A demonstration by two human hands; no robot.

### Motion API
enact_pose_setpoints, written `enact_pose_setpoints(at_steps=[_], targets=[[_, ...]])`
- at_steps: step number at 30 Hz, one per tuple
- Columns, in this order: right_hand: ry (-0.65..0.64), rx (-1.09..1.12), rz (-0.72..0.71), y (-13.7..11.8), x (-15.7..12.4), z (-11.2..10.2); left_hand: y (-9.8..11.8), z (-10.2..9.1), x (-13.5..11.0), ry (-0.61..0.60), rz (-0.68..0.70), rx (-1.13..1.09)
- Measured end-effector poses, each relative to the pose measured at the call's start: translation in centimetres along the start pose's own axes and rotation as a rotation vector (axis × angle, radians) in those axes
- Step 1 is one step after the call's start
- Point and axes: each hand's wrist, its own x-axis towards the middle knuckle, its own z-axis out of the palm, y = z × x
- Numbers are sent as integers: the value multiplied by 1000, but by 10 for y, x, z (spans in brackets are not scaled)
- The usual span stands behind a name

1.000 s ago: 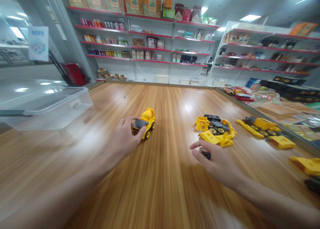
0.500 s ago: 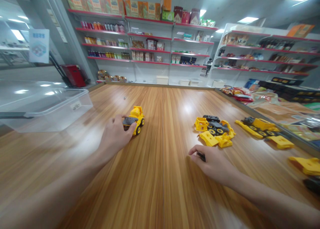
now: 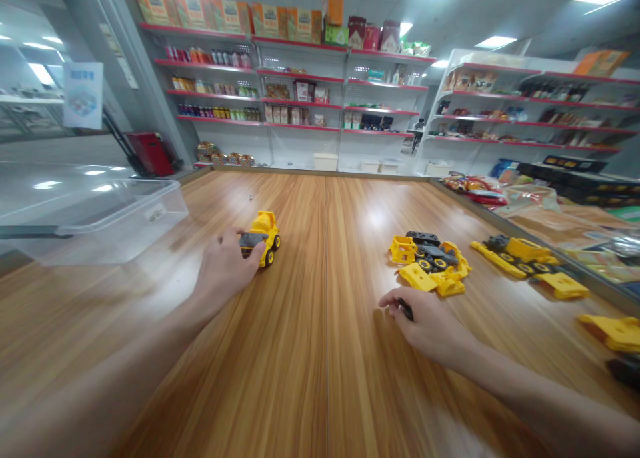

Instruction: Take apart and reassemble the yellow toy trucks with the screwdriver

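My left hand [image 3: 225, 266] is closed round the rear of a small yellow toy mixer truck [image 3: 260, 237] that stands on the wooden table [image 3: 320, 351]. My right hand [image 3: 425, 325] rests on the table nearer to me, its fingers curled over a small black piece [image 3: 406, 309]. Just beyond the right hand lies a heap of yellow and black toy parts [image 3: 433, 263] with loose wheels.
A clear plastic bin [image 3: 95, 215] sits at the table's left edge. More yellow toy parts [image 3: 530, 259] and another yellow piece [image 3: 613, 330] lie at the right. Snack packets [image 3: 475, 188] are at the far right, shop shelves [image 3: 300, 98] behind.
My left hand has pushed the toy truck to the left and a little away. The right hand has curled tighter over the black piece and stayed in place.
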Motion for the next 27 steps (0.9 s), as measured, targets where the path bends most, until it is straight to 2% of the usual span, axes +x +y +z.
enact_pose_setpoints(at_steps=[3, 6, 7, 9, 11, 14, 16, 18, 22, 27], targets=[[5, 13, -7, 5, 2, 1, 1, -3, 0, 43, -1, 4], [28, 0, -26, 8, 4, -2, 12, -7, -9, 134, 20, 8], [44, -13, -33, 8, 5, -4, 19, -7, -16, 164, 49, 1], [92, -57, -42, 8, 6, -9, 34, -4, -33, 211, 243, -80], [156, -123, -42, 8, 8, -18, 52, 4, -54, 128, 437, -161], [235, -250, -19, 11, 18, -37, 82, 19, -86, -153, 658, -250], [251, -328, 14, 18, 31, -54, 104, 29, -101, -234, 690, -283], [230, -381, 54, 31, 48, -71, 128, 39, -109, -265, 723, -309], [144, -422, 130, 69, 80, -103, 185, 63, -113, -301, 758, -328], [64, -381, 222, 106, 95, -118, 249, 96, -103, -351, 678, -268]])
